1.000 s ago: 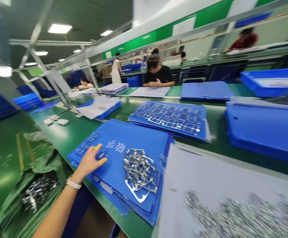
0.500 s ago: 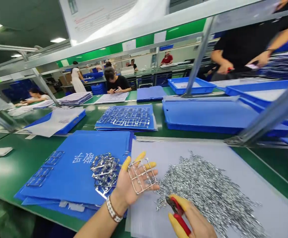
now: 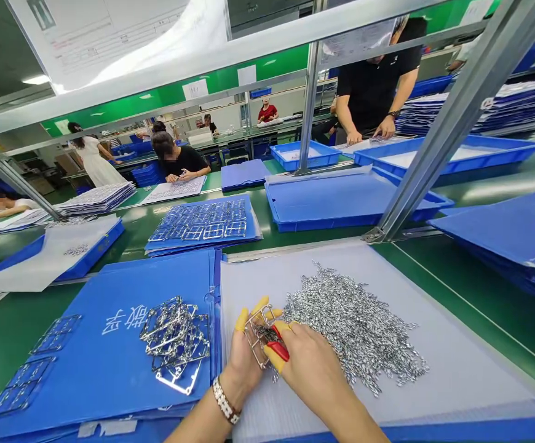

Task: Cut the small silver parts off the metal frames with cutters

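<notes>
A small silvery metal grid frame (image 3: 250,335) rests in my left hand (image 3: 240,360), gripped by fingers in yellow finger covers. My right hand (image 3: 313,363) is wrapped round red-handled cutting pliers (image 3: 277,349), their jaws at the frame's inner bars. The cutting edges are partly hidden by the fingers. To the right of both hands, a heap of small shiny metal pieces (image 3: 345,326) covers part of a white sheet (image 3: 443,381). Left of my hands, a tangled pile of similar frames (image 3: 178,338) lies on a blue plastic board (image 3: 110,375).
Two more frames (image 3: 23,381) lie at the board's left edge. Beyond are a blue stack topped with frames (image 3: 203,221), a large blue tray (image 3: 323,206) and a slanted metal post (image 3: 438,135). Across the bench, a person in black (image 3: 373,92) stands, and other people sit working.
The pliers in my right hand have moved left and up to the frame in my left hand. My left fingers have curled more around it. The view has swung right.
</notes>
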Tool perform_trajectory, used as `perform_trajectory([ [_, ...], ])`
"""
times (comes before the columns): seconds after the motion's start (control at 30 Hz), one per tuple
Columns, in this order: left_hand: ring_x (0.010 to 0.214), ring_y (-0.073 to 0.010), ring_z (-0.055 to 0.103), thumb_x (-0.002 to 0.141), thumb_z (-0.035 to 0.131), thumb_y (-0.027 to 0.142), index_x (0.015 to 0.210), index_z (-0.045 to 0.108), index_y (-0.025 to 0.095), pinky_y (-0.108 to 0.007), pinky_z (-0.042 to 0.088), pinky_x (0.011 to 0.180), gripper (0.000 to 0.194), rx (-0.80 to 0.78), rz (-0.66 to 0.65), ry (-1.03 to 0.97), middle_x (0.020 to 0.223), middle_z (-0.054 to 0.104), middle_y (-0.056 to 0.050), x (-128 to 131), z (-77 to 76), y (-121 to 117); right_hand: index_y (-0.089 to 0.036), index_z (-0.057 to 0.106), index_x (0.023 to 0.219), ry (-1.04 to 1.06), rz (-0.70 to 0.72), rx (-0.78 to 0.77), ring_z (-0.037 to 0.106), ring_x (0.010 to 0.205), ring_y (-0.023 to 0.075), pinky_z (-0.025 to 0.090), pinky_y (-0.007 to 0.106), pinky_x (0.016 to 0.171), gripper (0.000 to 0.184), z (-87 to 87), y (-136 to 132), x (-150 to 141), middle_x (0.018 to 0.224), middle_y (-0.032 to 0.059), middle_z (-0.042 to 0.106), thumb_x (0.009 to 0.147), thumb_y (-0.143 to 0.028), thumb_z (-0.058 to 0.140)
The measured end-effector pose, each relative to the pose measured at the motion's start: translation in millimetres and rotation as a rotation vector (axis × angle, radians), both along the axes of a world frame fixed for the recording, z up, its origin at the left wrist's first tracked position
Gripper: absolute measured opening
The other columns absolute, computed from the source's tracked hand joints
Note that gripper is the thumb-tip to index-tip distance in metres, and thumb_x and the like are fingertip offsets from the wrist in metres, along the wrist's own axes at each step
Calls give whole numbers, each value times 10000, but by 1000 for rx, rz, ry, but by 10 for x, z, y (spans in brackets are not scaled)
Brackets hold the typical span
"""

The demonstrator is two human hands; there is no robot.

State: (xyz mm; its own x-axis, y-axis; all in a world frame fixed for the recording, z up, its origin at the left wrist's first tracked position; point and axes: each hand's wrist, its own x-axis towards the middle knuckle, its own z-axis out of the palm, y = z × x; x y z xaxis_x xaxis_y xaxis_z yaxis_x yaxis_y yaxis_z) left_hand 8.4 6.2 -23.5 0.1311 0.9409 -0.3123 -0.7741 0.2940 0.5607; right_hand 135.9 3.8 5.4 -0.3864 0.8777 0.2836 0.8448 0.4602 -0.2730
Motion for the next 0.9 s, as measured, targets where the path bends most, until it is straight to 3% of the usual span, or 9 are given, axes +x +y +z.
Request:
perform_trajectory([
  [0.2,976,-258,620,872,444,485,1353,463,155,-410,431,905,583,26,11,-25,1100,669,-119,-4,-15,-4,-202,643,1012,-21,1,-44,626,771,263,454,378,678,283,18,-1,-30,850,77,683,750,-308,634],
  [0.43,1031,-261,598,880,437,473,1348,476,161,-407,415,935,564,50,1,13,1134,659,-116,-21,6,-16,-219,641,1006,48,11,-44,629,791,260,448,362,684,270,6,27,-6,856,71,684,747,-289,618],
  [0.7,1019,-268,603,874,449,486,1335,498,181,-414,412,935,556,28,22,92,1167,647,-111,-12,47,-42,-199,621,1095,-51,15,-229,615,905,266,443,385,771,310,161,7,9,979,92,676,818,-328,570],
  [0.9,1025,-273,603,874,456,468,1317,520,177,-422,407,944,533,48,31,102,1154,654,-111,0,42,-45,-199,608,1132,-75,11,-257,610,931,270,440,391,791,336,174,1,0,1018,95,671,829,-339,562],
])
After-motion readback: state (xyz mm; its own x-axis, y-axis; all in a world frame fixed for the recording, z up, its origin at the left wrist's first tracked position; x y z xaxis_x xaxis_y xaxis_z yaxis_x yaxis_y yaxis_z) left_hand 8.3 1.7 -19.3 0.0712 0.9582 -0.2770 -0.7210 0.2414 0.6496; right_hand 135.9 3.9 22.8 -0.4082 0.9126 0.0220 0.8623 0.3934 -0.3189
